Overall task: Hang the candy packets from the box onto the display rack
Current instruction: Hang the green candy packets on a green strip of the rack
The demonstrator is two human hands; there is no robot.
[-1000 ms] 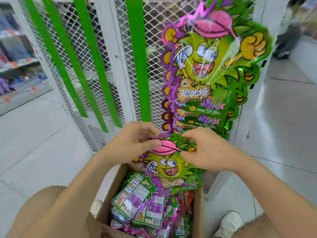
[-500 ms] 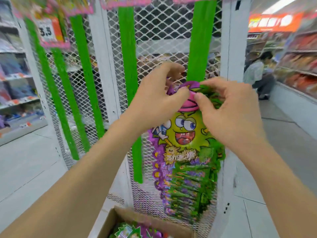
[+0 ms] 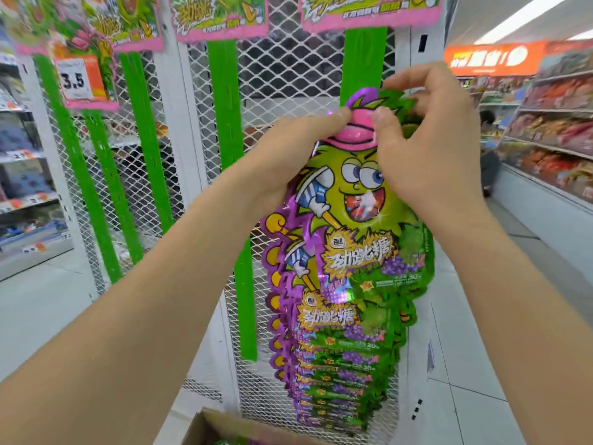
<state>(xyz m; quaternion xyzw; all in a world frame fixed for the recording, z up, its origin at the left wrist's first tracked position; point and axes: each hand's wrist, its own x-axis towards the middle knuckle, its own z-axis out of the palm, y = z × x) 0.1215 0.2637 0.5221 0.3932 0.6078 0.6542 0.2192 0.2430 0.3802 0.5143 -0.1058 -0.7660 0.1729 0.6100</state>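
Both hands are up in the centre-right of the frame, pinching the top of one candy packet against the green strip that runs down the white mesh display rack. The left hand nips the left side of the packet's pink cap between thumb and fingers. The right hand grips the leafy top edge, its thumb on the front and its fingers curled over behind.

Holding it by the very top, one hand on each side, looks deliberate. It keeps the floppy foil square and puts the hanging point right at the strip (the hole or hook itself is hidden behind the hands, so I cannot tell whether it has caught). The body of the packet hangs free below the hands.

The packet is glossy, die-cut foil: a lime-green cartoon face with big eyes and an open grin, a purple scalloped left border, spiky yellow lettering and a bunch of grapes lower down. Glare streaks across the face.

Under it, a column of matching hung packets overlaps like shingles toward the lower centre, so this one would top the stack. A corner of the cardboard box shows at the bottom edge. A price tag hangs upper left.
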